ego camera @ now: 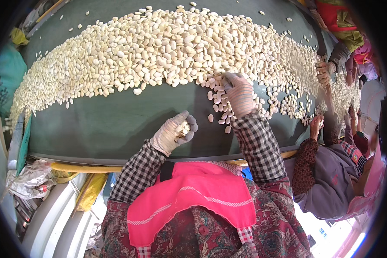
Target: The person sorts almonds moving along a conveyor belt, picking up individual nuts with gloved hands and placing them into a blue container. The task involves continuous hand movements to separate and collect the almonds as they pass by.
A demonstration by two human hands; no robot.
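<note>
White beans (180,48) lie in a wide band across a dark green conveyor belt (116,119). My left hand (175,132), in a pale glove with grey fingertips, is curled palm up around several beans (183,129) above the bare part of the belt. At the near edge of the band, my right hand (238,93), in a striped glove, reaches down with its fingertips on the beans. Whether a bean is between those fingertips cannot be told. Loose beans (224,106) are scattered beside and below the right hand.
To the right, a co-worker in a grey garment (325,180) has hands at the beans. Another person's gloved hand (325,72) reaches in from the far right side. A green sack (6,79) stands at the left end; a yellow padded edge (87,167) runs along the near side.
</note>
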